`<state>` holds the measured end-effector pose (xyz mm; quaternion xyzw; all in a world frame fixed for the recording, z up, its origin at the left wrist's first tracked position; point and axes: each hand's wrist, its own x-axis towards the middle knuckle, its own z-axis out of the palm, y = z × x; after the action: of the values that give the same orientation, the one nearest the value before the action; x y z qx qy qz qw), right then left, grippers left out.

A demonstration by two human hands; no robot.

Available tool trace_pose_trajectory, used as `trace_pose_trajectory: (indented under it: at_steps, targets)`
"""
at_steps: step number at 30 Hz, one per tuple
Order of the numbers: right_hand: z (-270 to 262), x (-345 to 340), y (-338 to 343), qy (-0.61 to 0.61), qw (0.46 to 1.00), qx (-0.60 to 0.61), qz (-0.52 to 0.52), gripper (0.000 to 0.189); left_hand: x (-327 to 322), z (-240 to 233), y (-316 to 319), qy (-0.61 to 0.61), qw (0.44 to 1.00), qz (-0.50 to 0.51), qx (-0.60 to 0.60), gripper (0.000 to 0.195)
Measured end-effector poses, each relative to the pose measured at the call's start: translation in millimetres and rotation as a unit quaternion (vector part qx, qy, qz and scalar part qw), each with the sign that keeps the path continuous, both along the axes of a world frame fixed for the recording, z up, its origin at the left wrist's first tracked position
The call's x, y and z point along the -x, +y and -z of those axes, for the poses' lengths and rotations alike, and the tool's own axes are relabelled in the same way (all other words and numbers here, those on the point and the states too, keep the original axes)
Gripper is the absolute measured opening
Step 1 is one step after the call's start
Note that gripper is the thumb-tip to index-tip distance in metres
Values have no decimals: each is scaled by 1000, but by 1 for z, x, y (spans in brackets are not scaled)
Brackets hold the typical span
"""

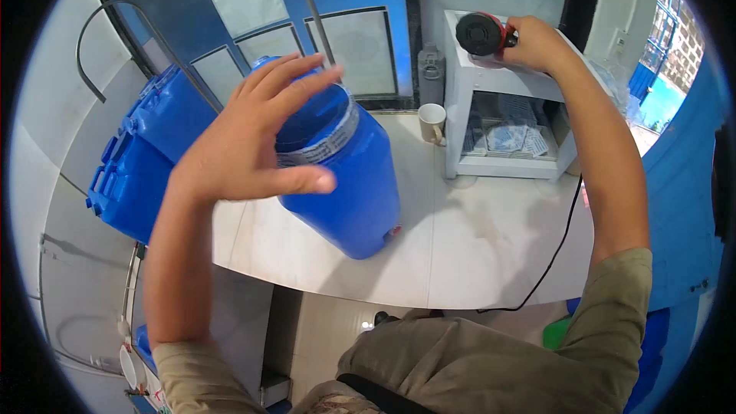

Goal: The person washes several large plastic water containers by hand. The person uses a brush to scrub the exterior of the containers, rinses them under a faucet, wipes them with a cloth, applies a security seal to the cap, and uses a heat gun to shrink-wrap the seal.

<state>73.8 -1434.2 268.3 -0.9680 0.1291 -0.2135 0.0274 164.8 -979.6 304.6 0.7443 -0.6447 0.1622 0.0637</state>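
My left hand (247,132), fingers spread and holding nothing, is raised over the near left side of a round blue plastic water container (356,190). Whether it touches the container cannot be told. Around the container's neck runs a plastic band (330,141) with printing, partly hidden by that hand. A small red part (395,230) shows low on the container's right side. In my right hand (535,43) is a red and black handheld tool (480,34), which looks like a heat gun. It is over the top of a white cabinet (506,169), its round vented black end facing me.
Blue jerrycans (129,181) stand at the left, below a bent metal pipe (123,1). A white mug (431,121) and a grey bottle (431,72) are beside the cabinet. A black cord (552,261) crosses the white countertop (477,247) and its front edge.
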Motion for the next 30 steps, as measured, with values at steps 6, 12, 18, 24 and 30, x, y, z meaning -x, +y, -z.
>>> trace_pose_trajectory:
  at_steps: [6,12,18,24,30]
  targets:
    - [-18,-4,71,-144,986,-43,-71,51,-27,21,9,121,992,-9,-17,83]
    - [10,-48,200,2,880,-357,-313,44,40,43,-34,58,935,-343,60,80]
    - [48,-57,256,-35,697,-588,-409,57,-13,43,17,65,980,-119,147,104]
    - [37,-72,219,-73,785,-526,-319,51,-27,51,37,221,945,-73,231,135]
    - [49,-76,256,-5,663,-661,-352,43,-39,71,15,210,947,36,242,109]
